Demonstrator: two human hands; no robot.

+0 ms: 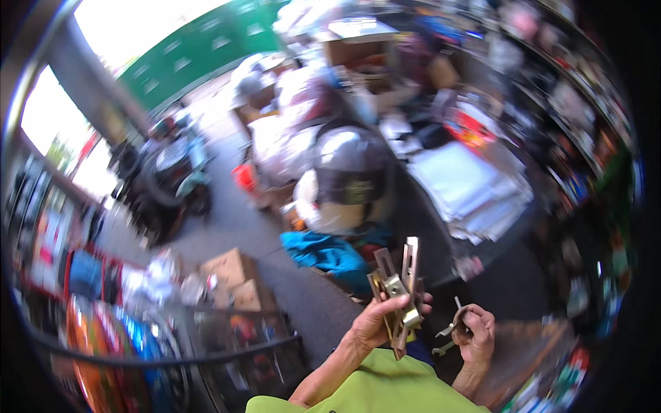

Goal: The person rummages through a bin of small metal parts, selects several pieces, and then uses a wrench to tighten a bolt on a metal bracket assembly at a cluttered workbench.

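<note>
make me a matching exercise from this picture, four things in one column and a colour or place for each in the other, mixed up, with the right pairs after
Things:
1. slotted metal strips
2. open-ended wrench
3. stack of sheets
4. shirt

Colour or place:
A. white
B. yellow-green
C. in the person's left hand
D. in the person's right hand

Right pairs: 1-C, 2-D, 3-A, 4-B
</note>
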